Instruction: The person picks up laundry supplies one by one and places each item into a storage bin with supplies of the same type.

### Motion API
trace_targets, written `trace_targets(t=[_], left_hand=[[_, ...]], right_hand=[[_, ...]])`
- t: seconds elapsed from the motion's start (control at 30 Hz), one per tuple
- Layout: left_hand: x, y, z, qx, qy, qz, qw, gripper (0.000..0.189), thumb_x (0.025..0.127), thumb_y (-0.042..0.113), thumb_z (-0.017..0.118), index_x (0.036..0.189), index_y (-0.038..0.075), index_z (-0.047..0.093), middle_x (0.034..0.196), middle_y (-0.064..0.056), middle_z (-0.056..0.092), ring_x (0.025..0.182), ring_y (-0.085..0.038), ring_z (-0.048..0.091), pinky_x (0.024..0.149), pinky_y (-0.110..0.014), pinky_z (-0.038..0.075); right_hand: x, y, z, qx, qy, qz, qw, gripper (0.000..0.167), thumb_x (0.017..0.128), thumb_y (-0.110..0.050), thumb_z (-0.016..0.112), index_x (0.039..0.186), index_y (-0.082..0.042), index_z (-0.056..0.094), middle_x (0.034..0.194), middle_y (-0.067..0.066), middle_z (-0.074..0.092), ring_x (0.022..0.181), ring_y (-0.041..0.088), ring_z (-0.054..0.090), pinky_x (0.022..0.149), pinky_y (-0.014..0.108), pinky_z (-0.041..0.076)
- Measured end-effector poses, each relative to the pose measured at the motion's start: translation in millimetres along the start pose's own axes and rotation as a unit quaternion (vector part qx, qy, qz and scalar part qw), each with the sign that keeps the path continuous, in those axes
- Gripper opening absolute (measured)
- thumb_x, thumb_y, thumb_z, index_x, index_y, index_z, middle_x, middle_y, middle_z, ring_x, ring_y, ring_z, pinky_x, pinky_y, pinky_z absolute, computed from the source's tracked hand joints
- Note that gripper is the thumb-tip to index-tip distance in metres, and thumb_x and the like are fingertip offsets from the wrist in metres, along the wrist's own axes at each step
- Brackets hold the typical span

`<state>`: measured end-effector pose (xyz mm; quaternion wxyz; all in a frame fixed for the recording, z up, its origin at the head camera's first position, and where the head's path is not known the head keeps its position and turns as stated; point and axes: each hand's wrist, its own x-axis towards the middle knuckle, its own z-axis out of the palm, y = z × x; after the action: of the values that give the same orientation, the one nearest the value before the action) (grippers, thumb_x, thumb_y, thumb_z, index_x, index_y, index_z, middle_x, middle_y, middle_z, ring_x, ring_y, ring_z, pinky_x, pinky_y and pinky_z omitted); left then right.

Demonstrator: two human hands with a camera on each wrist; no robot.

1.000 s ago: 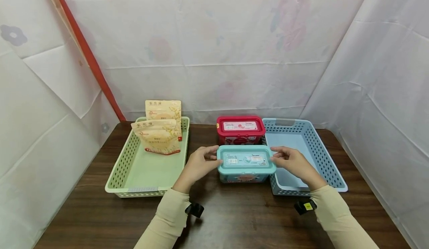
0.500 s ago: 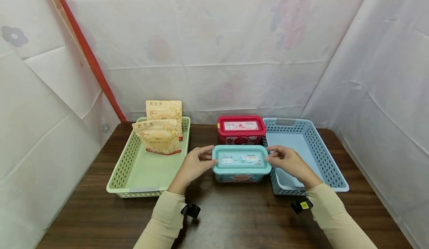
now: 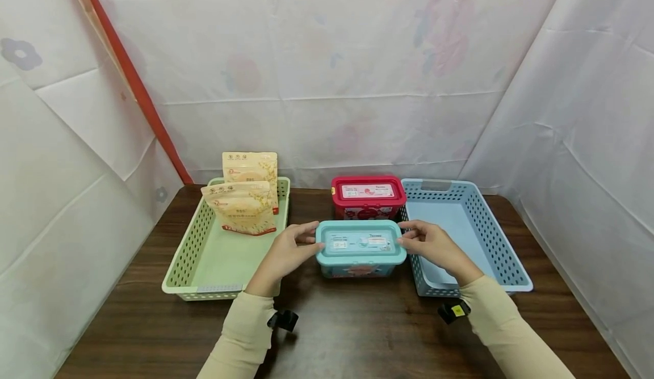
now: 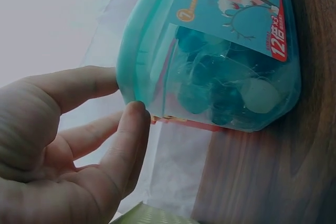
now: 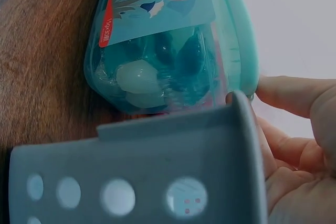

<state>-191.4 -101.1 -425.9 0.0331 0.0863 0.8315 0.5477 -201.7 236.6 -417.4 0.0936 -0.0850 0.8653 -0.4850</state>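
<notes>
Two hands hold a teal tub by the ends of its lid

A teal tub (image 3: 360,248), lid on and upright, sits between a person's two hands. The left hand (image 3: 285,253) grips the lid's left end with thumb and fingertips; the right hand (image 3: 430,245) grips the right end the same way. Whether the tub's base touches the desk (image 3: 352,333) is hard to tell. Through its clear sides, the wrist views show rounded blue and whitish lumps.

Just beyond the tub, between the hands but farther from the person, stands a red tub (image 3: 369,197). Beneath and to the right of the right hand is a blue basket (image 3: 452,226). To the left of the left hand is a green basket (image 3: 225,262), with a front pouch (image 3: 244,211) and a rear pouch (image 3: 251,167), both pale yellow, at its far end. White sheets (image 3: 317,55) hang behind.
</notes>
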Motion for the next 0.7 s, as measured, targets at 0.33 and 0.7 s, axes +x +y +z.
trace_targets(t=[0.33,0.7], left_hand=[[-2.2,-1.1,-7.5,0.002,-0.011,0.002,0.9999,0.053,0.09,0.014,0.077,0.14,0.008,0.06,0.128,-0.011,0.06,0.108,-0.023,0.063,0.082,-0.035,0.056],[-1.1,-2.9,-9.2,0.001,-0.016,0.001,0.9999,0.053,0.09,0.014,0.077,0.14,0.007,0.06,0.128,-0.011,0.062,0.107,-0.023,0.064,0.081,-0.035,0.056]], right_hand=[[2.4,-2.3,7.7,0.011,0.0,0.0,0.9999,0.053,0.096,-0.02,0.071,0.14,0.004,0.052,0.101,0.012,0.066,0.087,0.022,0.065,0.085,0.051,0.057],[3.3,-4.3,9.4,0.014,0.002,0.0,0.9999,0.052,0.096,-0.018,0.071,0.139,0.004,0.053,0.1,0.011,0.067,0.085,0.023,0.065,0.084,0.052,0.057]])
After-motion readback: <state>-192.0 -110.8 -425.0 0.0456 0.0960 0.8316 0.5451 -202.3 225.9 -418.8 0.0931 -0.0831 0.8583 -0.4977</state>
